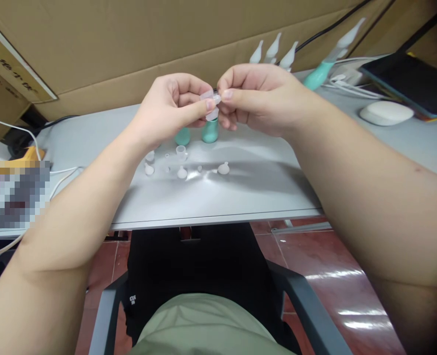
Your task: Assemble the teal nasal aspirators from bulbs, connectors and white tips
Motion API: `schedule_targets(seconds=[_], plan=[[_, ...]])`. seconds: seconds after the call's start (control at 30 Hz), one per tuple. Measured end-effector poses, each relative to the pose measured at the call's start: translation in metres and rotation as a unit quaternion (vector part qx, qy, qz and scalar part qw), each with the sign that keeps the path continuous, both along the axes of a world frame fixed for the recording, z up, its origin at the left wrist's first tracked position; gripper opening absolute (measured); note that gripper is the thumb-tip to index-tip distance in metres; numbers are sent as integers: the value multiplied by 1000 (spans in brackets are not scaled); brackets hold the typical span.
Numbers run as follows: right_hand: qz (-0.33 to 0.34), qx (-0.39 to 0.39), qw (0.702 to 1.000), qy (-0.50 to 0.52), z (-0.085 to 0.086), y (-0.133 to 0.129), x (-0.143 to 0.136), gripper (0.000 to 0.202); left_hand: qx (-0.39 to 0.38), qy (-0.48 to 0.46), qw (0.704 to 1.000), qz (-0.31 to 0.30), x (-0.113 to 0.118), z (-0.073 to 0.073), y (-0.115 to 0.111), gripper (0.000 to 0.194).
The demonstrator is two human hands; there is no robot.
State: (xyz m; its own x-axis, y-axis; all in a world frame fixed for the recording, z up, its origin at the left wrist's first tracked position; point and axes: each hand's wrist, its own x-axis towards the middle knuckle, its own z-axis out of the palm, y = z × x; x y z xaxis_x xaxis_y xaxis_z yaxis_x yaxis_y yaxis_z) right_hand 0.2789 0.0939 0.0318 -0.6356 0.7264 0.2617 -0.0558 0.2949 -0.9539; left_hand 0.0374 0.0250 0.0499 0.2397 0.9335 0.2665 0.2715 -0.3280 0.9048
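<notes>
Between thumb and fingers my left hand [177,106] holds a small translucent plastic cup [207,94]. My right hand [257,98] pinches at the cup's right end, where a small whitish part touches its fingertips; its exact shape is too small to tell. Just below the hands stands a green bulb [210,132], with another green bulb [183,136] to its left. Nearer the front lie a clear cup [181,152], white caps with small tabs [223,168] and several tiny round pieces [167,169].
White pointed tips [273,48] rise behind my right hand, beside an assembled green-and-white dropper [319,74]. A white mouse [386,113], cables and a dark tablet-like object [412,81] are at the right. A yellow tool [29,157] lies left. Cardboard [129,44] stands behind the table [218,199].
</notes>
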Motion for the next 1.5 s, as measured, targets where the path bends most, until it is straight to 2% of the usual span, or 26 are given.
schedule_targets(seconds=[0.13, 0.23, 0.37, 0.47, 0.6, 0.7, 0.77, 0.87, 1.03, 1.2, 1.37, 1.5], plan=[[-77, 90, 992, 48, -2, -1, -2, 28, 15, 25, 999, 20, -2, -4, 5, 25], [-120, 117, 985, 46, -4, 1, -1, 32, 23, 12, 1000, 10, -1, -5, 6, 32], [-132, 127, 982, 37, -3, 2, 0, 29, 13, -22, 1000, -6, 1, 0, 2, 34], [-131, 130, 982, 39, 0, -1, 0, 25, 9, -6, 1000, -1, 2, 1, 0, 35], [-104, 114, 987, 38, 2, -3, 1, 21, 17, 21, 1000, 10, 2, -2, 1, 25], [-52, 80, 995, 23, 2, 1, 4, 18, 23, 30, 999, 7, 2, -4, 0, 12], [-20, 63, 998, 16, 2, 5, 7, 25, 26, 37, 999, -7, 3, -3, -2, 7], [14, 39, 999, 7, 3, 9, 12, 39, 35, 36, 998, -25, 5, -3, -4, 7], [65, -11, 997, -29, 5, 12, 20, 39, 24, 84, 996, 0, 8, -6, -3, 10], [103, -26, 993, -52, 5, 17, 24, 45, 30, 105, 994, -12, 9, -8, -4, 12], [118, -36, 991, -50, 4, 20, 24, 37, 27, 121, 992, -16, 10, -7, -5, 13], [91, -42, 994, -35, 3, 19, 23, 38, 30, 126, 991, -18, 8, -8, -4, 16]])
